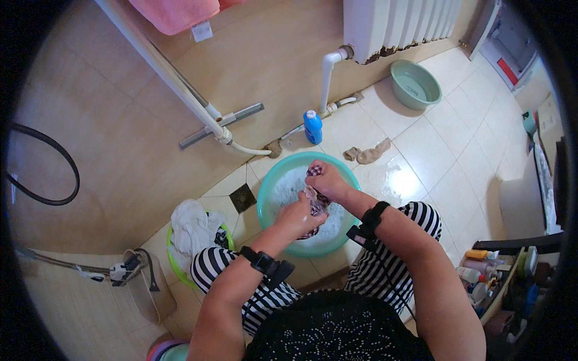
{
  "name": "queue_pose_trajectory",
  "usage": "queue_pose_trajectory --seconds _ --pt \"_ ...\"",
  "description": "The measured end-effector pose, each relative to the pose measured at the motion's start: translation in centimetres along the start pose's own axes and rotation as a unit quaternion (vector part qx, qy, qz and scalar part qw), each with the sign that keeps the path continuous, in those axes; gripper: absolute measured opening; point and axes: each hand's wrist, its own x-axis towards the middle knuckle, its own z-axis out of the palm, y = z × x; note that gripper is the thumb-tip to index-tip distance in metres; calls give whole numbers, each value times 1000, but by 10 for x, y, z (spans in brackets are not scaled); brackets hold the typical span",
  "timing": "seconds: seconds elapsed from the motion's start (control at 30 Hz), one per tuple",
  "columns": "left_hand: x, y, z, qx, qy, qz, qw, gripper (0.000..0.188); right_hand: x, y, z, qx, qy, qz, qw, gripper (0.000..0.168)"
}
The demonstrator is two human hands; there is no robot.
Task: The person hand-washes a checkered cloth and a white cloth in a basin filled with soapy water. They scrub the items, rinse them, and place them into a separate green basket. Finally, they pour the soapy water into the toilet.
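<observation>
My left hand (295, 219) and my right hand (326, 181) both grip a wet, dark checkered cloth (317, 206) with a pale, ruffled part between them. They hold it over a round turquoise plastic basin (263, 198) on the floor in front of me. Sudsy water (289, 185) lies in the basin, and part of the cloth hangs down towards it below my left hand. A blue plastic bottle (313, 128) with a white cap stands upright behind the basin. A wet beige cloth item (374, 152) lies crumpled on the tiles to the basin's right.
At left, a green basket (174, 266) holds white laundry (194, 230) beside a floor drain (243, 198). A grey-green basin (415, 85) stands beneath the white radiator (402, 27). Pipes (212, 124) run along the wall. Toiletry bottles (474, 270) fill a rack at right.
</observation>
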Motion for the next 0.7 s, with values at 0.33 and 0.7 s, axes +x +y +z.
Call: queue_pose_trajectory --seconds 0.33,0.7 --pt "1 -17 -18 150 123 71 978 76 -32 -53 -27 279 -161 125 938 31" --pt "29 -28 -34 -761 -68 22 645 58 -65 -91 -26 -102 36 -414 904 31"
